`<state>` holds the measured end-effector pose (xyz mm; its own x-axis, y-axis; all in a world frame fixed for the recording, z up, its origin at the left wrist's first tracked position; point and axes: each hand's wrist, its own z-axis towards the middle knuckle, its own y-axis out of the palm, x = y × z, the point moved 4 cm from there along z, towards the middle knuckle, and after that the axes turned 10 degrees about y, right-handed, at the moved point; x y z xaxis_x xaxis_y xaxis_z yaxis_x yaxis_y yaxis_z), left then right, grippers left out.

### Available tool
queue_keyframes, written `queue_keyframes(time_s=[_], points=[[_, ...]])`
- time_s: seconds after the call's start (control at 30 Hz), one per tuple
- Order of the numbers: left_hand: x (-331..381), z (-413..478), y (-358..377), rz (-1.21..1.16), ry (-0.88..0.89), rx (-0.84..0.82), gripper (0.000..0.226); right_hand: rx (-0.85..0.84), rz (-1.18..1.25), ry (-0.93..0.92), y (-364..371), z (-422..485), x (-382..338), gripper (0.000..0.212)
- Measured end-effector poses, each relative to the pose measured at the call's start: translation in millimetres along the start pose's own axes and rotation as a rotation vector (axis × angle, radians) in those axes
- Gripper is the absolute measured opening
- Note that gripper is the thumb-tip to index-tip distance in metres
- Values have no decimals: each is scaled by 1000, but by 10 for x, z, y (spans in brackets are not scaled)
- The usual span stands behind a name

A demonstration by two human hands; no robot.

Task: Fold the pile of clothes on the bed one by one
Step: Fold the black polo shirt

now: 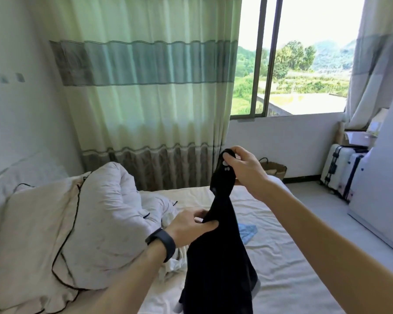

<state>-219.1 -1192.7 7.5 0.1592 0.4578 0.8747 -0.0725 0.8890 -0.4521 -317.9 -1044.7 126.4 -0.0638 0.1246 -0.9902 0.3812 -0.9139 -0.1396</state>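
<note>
Your R hand [243,171] pinching top of black garment [222,257] up high, your L hand [188,225] gripping it lower down, garment hanging over bed [281,268], white clothes [173,266] just below L hand, blue cloth [249,232] under R forearm.

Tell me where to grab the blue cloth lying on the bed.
Probably best to pinch the blue cloth by its exposed right corner, coming from the right: it lies flat on the bed, and the hanging black garment hides its left side.

Black garment [220,257] in both hands [191,225] [245,171]
</note>
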Motion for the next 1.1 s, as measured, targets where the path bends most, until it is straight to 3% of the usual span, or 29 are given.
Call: queue_keyframes(time_s=[0.07,0.17,0.23,0.3,0.33,0.37,0.47,0.53,0.6,0.73,0.83,1.03,1.1], points=[[151,46,-57,-44,7,7,46,-50,-104,-32,-177,-16,-34,10],[514,238,-262,-4,97,154,73,-260,-330,-22,-271,-78,-72,12],[778,444,-233,107,163,98,65,-376,-407,-5,-281,-109,-100,14],[953,626,-120,168,208,48,29,-385,-378,-11,-360,-99,-136,15],[1023,682,-87,176,234,71,13,-340,-323,-16,-442,-73,-135,15],[1076,725,-75,169,264,109,11,-255,-253,-24,-551,-38,-110,15],[1143,854,-122,149,259,229,24,223,-170,-116,-929,-72,144,13],[1182,930,-157,203,258,283,26,427,-156,-230,-1002,-284,431,16],[1253,980,-169,199,263,289,25,433,-200,-311,-892,-500,779,21],[1332,960,-234,89,236,307,19,443,-578,-167,-682,-721,1550,41],[1318,862,-332,-7,204,340,15,428,-811,-11,-614,-709,1879,17],[824,366,-804,-4,54,560,18,454,-577,157,-884,-479,1774,17],[555,150,-852,-31,22,493,20,437,-542,180,-986,-372,1679,19]])
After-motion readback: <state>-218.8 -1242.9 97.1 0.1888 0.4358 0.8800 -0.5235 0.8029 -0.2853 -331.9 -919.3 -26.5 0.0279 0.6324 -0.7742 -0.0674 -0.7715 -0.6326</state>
